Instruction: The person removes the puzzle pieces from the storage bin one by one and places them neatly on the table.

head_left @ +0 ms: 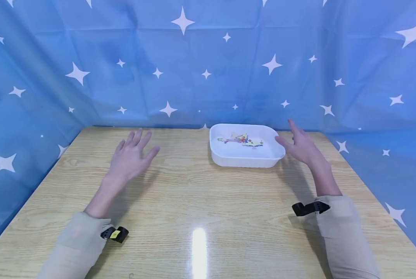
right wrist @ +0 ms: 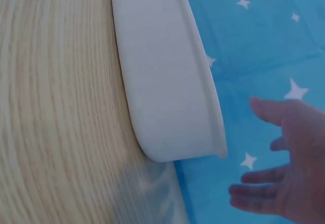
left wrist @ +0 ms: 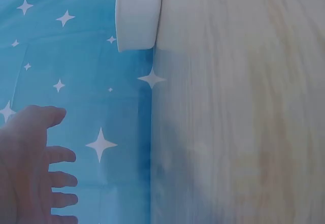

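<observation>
Item: 1 white tub (head_left: 246,162), resting flat near the far edge of 1 wooden table (head_left: 194,201) and borne by it alone, since I grasp nothing. My right hand (head_left: 301,145), fingers extended and unladen, hangs just beside the tub's right end, apart from it; my left hand (head_left: 129,158), fingers likewise loose and spread, hovers above the table well to the tub's left, before 1 blue star-patterned curtain (head_left: 124,85).

Head: above, facing forward-down across pale wood-grain counter (head_left: 228,205)
Wrist views: nearer, tipped sideways, right closest
All share: white rectangular tub (right wrist: 162,76)
</observation>
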Motion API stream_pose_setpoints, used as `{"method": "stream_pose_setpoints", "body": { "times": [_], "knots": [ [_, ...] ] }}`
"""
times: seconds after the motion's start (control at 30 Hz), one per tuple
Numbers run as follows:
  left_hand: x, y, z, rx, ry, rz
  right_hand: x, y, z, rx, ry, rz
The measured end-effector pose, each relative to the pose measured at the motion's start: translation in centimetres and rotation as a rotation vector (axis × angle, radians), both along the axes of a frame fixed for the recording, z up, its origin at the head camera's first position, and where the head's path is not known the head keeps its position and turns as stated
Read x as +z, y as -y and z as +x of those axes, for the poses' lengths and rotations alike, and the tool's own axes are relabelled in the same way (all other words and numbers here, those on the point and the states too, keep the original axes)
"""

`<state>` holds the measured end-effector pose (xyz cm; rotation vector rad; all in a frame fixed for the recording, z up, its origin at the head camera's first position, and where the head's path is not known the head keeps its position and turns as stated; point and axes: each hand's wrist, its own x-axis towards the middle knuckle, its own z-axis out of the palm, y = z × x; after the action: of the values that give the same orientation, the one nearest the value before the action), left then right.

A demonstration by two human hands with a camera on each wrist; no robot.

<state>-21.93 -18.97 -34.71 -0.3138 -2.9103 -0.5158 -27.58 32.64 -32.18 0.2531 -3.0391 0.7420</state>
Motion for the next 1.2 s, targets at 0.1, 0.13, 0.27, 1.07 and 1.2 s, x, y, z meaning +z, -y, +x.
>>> {"method": "stream_pose_setpoints", "body": {
  "times": [0.1,0.13,0.27,1.07,1.2],
  "knots": [
    [-0.1,-0.5,-0.1,-0.006,0.006,0.030,-0.3,0.0,-0.1,0.002,0.006,-0.055],
    [-0.2,-0.7,-0.1,-0.006,0.006,0.039,-0.4,0.0,-0.2,0.002,0.006,-0.069],
    [-0.4,-1.3,-0.3,-0.014,-0.010,0.073,-0.9,0.1,-0.5,-0.005,0.014,-0.107],
    [-1.2,-4.7,-0.8,-0.105,0.020,0.225,-2.9,-0.1,-1.3,0.009,-0.047,-0.095],
    [-1.1,-5.5,-0.9,-0.128,-0.002,0.248,-3.1,0.0,-1.2,0.009,-0.017,-0.137]
  ]
}}
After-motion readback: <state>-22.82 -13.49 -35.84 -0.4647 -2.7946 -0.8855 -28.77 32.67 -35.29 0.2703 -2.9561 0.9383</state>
